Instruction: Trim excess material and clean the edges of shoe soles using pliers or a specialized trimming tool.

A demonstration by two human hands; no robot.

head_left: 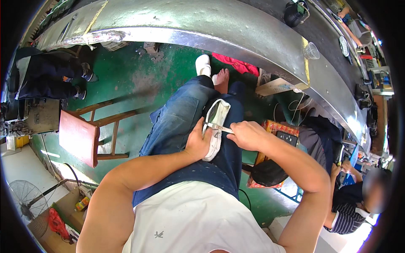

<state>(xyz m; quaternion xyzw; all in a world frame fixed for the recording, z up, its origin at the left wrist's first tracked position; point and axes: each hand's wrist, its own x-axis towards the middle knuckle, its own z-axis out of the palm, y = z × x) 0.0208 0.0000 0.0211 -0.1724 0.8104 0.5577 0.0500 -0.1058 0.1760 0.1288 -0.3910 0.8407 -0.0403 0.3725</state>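
A white shoe (218, 110) with a dark inside lies along my lap, its opening pointing away from me. My left hand (198, 141) grips the shoe's left side, thumb on its upper edge. In my right hand (248, 135), closed fingers pinch a thin, pale-handled tool (227, 129). The tool lies across the middle of the shoe, its tip close to my left fingers. Its exact kind is too small to make out. A white clog (203, 65) is on my left foot, while my right foot (221, 79) is bare.
A long metal bench (190, 25) curves across the far side, holding a clear cup (311, 51). A stool with a pinkish seat (79, 137) stands left, near a fan (28, 203). Beside my right elbow, a black cap (269, 172) rests on a red patterned seat. Co-workers sit right and stand left.
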